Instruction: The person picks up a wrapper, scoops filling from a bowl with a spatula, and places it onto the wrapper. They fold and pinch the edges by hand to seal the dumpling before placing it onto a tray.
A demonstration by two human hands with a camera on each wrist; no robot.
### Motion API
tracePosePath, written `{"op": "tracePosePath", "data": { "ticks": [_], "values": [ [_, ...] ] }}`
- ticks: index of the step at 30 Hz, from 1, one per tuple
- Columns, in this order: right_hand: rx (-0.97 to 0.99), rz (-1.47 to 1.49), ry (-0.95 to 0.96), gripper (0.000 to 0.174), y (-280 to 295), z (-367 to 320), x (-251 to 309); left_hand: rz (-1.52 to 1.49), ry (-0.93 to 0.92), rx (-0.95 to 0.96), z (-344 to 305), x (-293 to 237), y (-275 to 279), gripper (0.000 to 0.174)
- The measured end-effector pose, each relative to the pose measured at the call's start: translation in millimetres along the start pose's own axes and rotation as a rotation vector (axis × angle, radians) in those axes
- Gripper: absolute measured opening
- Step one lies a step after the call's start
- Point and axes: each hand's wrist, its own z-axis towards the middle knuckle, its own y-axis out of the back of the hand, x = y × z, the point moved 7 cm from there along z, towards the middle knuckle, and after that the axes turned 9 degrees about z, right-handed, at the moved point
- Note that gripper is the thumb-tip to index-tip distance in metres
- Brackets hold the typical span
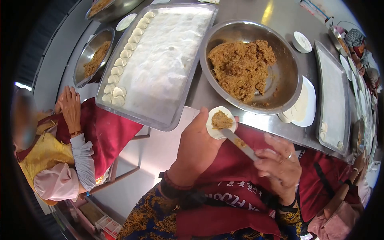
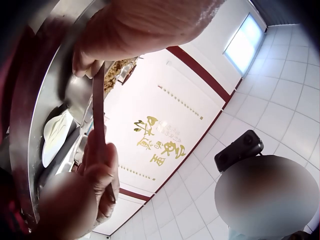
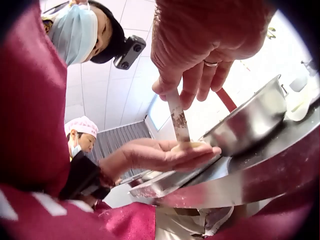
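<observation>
On my left hand [image 1: 198,146] lies a round white dumpling wrapper [image 1: 212,130], with a mound of brown filling [image 1: 221,119] at its middle. The hand is palm up in the right wrist view, its fingers fairly straight beneath the wrapper. Between thumb and fingers, my right hand [image 1: 282,166] pinches a flat filling spatula [image 1: 249,149]. Its far end touches the filling, and brown bits cling to the blade. A large metal bowl [image 1: 294,86] of minced filling stands on the table just beyond both hands.
A floured tray [image 1: 160,68] with a row of folded dumplings [image 1: 130,46] stands left of the bowl. Right of it are a white plate [image 1: 310,100] of wrappers, a small white bowl [image 1: 302,42] and another tray [image 1: 334,92]. People sit on both sides.
</observation>
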Motion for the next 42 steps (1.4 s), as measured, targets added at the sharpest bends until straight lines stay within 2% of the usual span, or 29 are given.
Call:
{"op": "tracePosePath", "data": {
  "ticks": [2,4,5,8,10,13,16,18,20,21,23,24,26,28,31,34,35,42],
  "values": [
    [-0.035,0.048,-0.047,0.021,9.1,2.2,-8.4,0.072,-0.031,0.02,2.4,-2.9,-2.3,0.048],
    [-0.288,0.051,-0.157,0.021,28.6,5.2,-25.2,-0.562,0.181,-0.094,2.2,8.8,-3.1,0.047],
    [-0.386,0.102,-0.188,0.015,32.7,13.5,-27.8,-0.572,0.195,-0.103,2.7,12.0,-4.1,0.048],
    [-0.413,0.003,-0.285,0.014,29.8,33.9,-43.8,-0.598,0.225,-0.062,1.5,15.0,-9.3,0.049],
    [-0.404,-0.04,-0.295,0.017,23.9,46.6,-52.9,-0.59,0.23,-0.048,1.6,16.4,-10.4,0.05],
    [-0.297,-0.178,-0.095,0.009,9.4,64.9,-54.7,-0.574,0.238,-0.038,2.6,17.8,-12.1,0.051],
    [-0.249,-0.251,-0.028,0.008,-2.7,71.8,-57.4,-0.559,0.254,-0.026,1.2,21.0,-14.1,0.052],
    [-0.259,-0.217,-0.057,0.008,-7.3,71.6,-66.1,-0.54,0.27,-0.013,0.7,22.1,-16.9,0.054],
    [-0.18,-0.331,-0.03,0.02,-10.6,70.8,-65.8,-0.532,0.267,0.006,-1.1,21.5,-18.9,0.054],
    [-0.178,-0.331,-0.028,0.02,-11.0,69.3,-60.2,-0.524,0.263,0.024,-1.7,20.1,-20.3,0.055],
    [-0.32,-0.215,-0.235,0.037,0.3,57.9,-54.8,-0.535,0.258,0.026,-2.7,18.7,-21.2,0.054],
    [-0.316,-0.212,-0.237,0.037,1.8,51.9,-51.1,-0.543,0.257,0.03,-3.5,18.7,-21.9,0.054],
    [-0.369,-0.224,-0.188,0.05,10.7,36.1,-40.0,-0.543,0.263,0.047,-5.2,18.4,-24.9,0.054],
    [-0.392,-0.221,-0.166,0.046,11.1,21.4,-28.2,-0.54,0.271,0.068,-6.7,18.4,-28.6,0.053],
    [-0.246,-0.012,-0.128,0.032,-3.7,5.2,-18.4,-0.54,0.285,0.108,-8.1,21.1,-36.3,0.053],
    [-0.193,0.081,-0.134,0.03,-13.9,-6.0,-21.5,-0.543,0.307,0.12,-9.2,27.3,-41.9,0.053],
    [-0.229,0.135,-0.154,0.029,-15.8,-9.6,-23.9,-0.557,0.307,0.145,-9.9,28.2,-45.1,0.052],
    [-0.183,0.089,-0.093,0.022,-14.6,-16.4,-24.1,-0.582,0.307,0.21,-14.2,39.2,-58.9,0.049]
  ]
}}
